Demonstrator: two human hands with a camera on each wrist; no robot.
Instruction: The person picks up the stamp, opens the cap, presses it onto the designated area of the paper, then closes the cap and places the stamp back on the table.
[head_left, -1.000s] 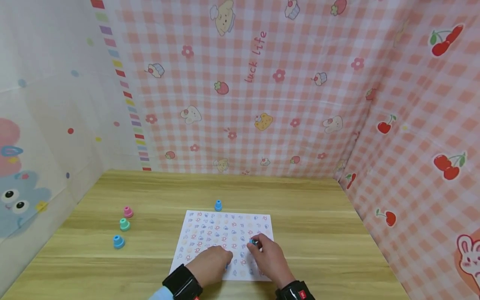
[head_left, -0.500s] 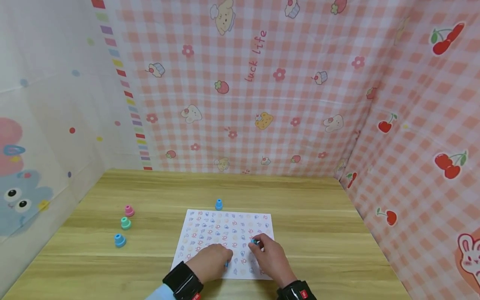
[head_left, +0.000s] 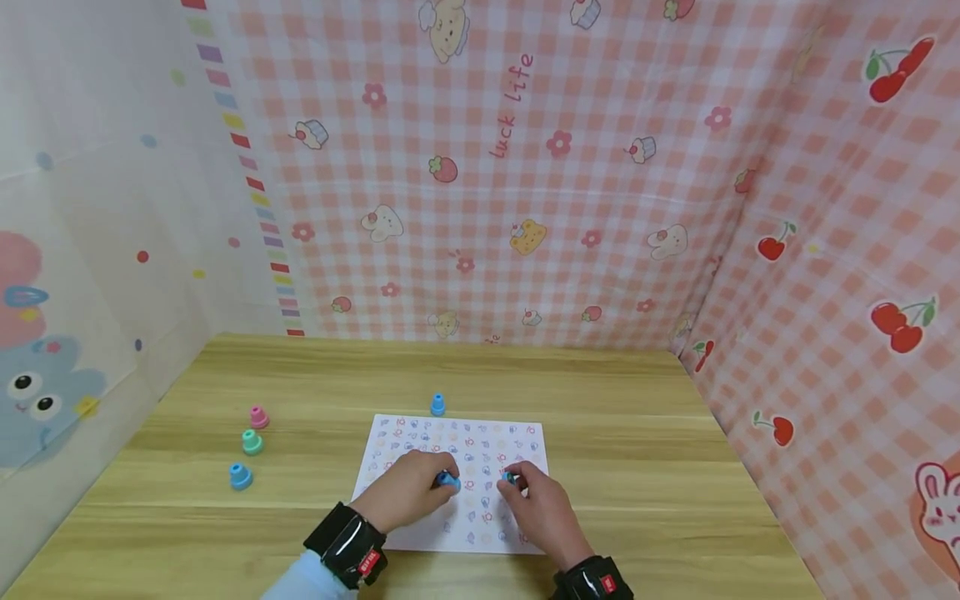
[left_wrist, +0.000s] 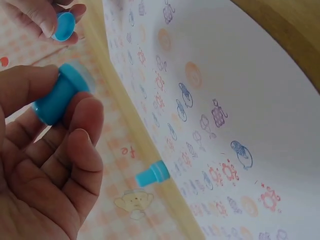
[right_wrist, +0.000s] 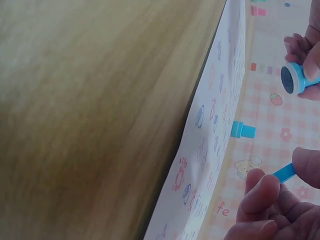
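My left hand [head_left: 408, 492] pinches a blue stamp [left_wrist: 57, 97] between thumb and fingers, above the paper. The stamp is tilted, and its dark round face [right_wrist: 287, 80] shows in the right wrist view. To the right, my right hand [head_left: 546, 510] pinches a small blue cap [left_wrist: 65, 27] between thumb and fingertips, its hollow side visible in the left wrist view. Under both hands lies a white sheet of paper [head_left: 423, 537], covered with rows of small red, blue, purple and orange stamped prints. The two hands are apart.
A blue stamp [head_left: 438, 405] stands at the paper's far edge. Farther left on the wooden table [head_left: 637, 467] stand a pink stamp [head_left: 258, 417], a green stamp [head_left: 252, 442] and another blue stamp [head_left: 240, 476]. Patterned cloth [head_left: 480, 208] closes off the back and sides.
My left hand has risen off the near part of the paper and moved away from me, turning so the stamp shows. The right hand stays nearly still with the cap.
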